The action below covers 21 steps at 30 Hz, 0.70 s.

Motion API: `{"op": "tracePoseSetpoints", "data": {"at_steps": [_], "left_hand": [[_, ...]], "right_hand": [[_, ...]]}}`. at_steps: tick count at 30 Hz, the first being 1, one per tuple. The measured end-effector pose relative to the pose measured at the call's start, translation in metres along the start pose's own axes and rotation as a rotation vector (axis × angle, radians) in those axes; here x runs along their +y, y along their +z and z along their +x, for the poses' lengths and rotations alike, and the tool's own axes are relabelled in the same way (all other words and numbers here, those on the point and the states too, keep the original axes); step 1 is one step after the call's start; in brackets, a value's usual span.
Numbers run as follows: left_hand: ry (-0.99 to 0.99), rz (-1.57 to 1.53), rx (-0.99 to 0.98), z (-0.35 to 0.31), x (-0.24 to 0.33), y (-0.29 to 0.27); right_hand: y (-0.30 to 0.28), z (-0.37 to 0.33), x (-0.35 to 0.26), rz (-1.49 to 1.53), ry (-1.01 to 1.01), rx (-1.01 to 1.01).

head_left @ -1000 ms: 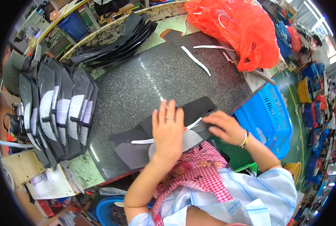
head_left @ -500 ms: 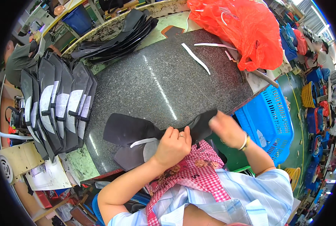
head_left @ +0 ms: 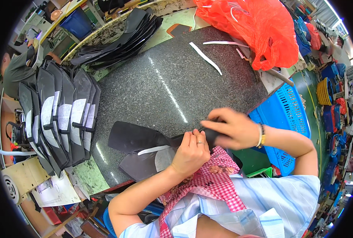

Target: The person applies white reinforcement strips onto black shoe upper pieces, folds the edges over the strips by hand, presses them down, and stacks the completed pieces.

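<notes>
A black cut piece of flat, flexible material (head_left: 135, 137) lies at the near edge of the dark speckled stone slab (head_left: 129, 91). My left hand (head_left: 192, 152) is closed on its middle, fingertips pinching the edge. Over the piece's right end is my right hand (head_left: 234, 129), blurred, its index finger stretched out and the other fingers apart. Whether it touches the piece I cannot tell. A white strip (head_left: 153, 150) shows on the piece left of my left hand, beside a light grey rounded patch (head_left: 164, 159).
Stacked black pieces with white patches (head_left: 65, 115) stand at the left. Another black pile (head_left: 117, 43) lies at the far left. Loose white strips (head_left: 205, 58) lie near a red plastic bag (head_left: 259, 31) at the far right. A blue basket (head_left: 285, 123) stands right of the slab.
My right hand has moved left and inward, from beyond the piece's right end to over it. The right end has folded or dropped down. My left hand has shifted slightly right, still gripping.
</notes>
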<state>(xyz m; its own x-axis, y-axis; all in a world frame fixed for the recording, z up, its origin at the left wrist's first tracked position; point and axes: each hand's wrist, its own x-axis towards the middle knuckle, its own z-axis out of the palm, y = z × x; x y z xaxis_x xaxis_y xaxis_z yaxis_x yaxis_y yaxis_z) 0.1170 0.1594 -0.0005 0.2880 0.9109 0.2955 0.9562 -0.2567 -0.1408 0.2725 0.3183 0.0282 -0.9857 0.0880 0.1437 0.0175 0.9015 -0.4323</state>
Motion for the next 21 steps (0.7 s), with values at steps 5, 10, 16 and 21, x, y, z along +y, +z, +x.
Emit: {"op": "tracePoseSetpoints", "data": {"at_steps": [5, 10, 16, 21], "left_hand": [[0.126, -0.072, 0.252, -0.043, -0.024, -0.042], [0.024, 0.004, -0.140, -0.084, -0.053, -0.040], [-0.096, -0.055, 0.010, -0.102, -0.050, -0.029], [-0.457, -0.162, 0.185, -0.130, -0.045, -0.026]], "right_hand": [[0.033, 0.005, -0.016, 0.075, 0.030, -0.193], [0.032, 0.011, -0.029, -0.060, -0.079, -0.147], [0.061, 0.067, -0.075, 0.423, 0.080, 0.052], [0.061, 0.088, -0.088, 0.478, 0.232, 0.120]]}}
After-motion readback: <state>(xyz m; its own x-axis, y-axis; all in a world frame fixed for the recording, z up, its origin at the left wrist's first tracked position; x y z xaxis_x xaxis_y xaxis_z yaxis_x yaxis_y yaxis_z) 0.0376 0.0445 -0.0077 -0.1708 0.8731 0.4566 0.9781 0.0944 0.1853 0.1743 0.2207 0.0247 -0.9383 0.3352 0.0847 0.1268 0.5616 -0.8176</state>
